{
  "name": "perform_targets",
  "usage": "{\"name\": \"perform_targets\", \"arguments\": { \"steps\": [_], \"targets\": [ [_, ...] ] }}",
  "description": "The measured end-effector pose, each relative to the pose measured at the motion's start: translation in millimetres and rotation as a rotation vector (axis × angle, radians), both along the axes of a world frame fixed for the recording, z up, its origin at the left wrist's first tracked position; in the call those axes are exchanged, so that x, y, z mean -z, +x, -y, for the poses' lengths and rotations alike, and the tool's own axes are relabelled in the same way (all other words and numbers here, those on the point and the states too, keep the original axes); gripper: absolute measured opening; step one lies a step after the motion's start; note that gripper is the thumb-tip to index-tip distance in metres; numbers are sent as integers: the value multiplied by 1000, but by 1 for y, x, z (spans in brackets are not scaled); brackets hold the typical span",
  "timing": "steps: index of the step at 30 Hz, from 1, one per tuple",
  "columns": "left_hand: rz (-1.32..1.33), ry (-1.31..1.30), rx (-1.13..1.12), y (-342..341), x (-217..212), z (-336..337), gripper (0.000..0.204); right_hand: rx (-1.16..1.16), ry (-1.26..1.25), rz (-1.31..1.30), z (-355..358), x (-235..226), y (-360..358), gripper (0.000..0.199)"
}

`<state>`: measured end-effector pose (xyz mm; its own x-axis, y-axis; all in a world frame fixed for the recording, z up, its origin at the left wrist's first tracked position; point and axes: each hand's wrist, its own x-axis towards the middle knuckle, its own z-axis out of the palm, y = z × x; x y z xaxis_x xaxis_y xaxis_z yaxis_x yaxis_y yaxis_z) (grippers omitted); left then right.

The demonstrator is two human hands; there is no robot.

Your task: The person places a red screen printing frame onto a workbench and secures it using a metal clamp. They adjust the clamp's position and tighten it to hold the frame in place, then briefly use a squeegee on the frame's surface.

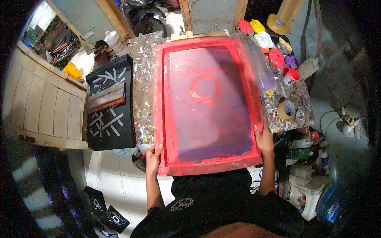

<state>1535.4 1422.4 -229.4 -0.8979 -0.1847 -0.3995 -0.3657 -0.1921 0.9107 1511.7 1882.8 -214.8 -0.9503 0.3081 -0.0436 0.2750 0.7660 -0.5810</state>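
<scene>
black shirt point(214, 206) nearest, both hands gripping red screen frame point(206, 166) — left hand point(153, 158) at near-left corner, right hand point(264, 139) on right edge

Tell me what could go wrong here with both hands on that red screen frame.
1. The left hand and right hand grip only the near corners of the red screen frame; it could twist or shift.
2. Open paint pots and tape rolls crowd the frame's right edge; a swing might knock them.
</scene>
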Motion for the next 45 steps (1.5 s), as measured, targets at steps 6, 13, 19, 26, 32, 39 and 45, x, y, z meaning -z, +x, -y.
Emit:
{"name": "perform_targets", "arguments": {
  "steps": [6, 13, 19, 26, 32, 39, 45],
  "targets": [
    [-62, -159, 63, -2, 7, 2, 37, 25, -23, 21, 2, -4, -1, 68],
    [-14, -492, 100, -5, 5, -2, 43, 39, 29, -5, 1, 3, -1, 70],
    [-18, -672, 138, -5, -2, -4, 46, 29, 57, -120, -2, 9, -2, 67],
    [-57, -633, 131, -5, -6, -6, 42, 62, -61, -26, 0, -1, -2, 61],
    [-79, -608, 130, -6, -12, -7, 41, 58, -68, -84, 6, -3, -2, 61],
    [-18, -626, 138, -7, -13, -4, 41, 71, -32, -68, 6, 0, 0, 64],
    [75, -592, 118, -3, -9, -4, 48, 53, -1, -84, 4, 0, 1, 65]
  ]
}}
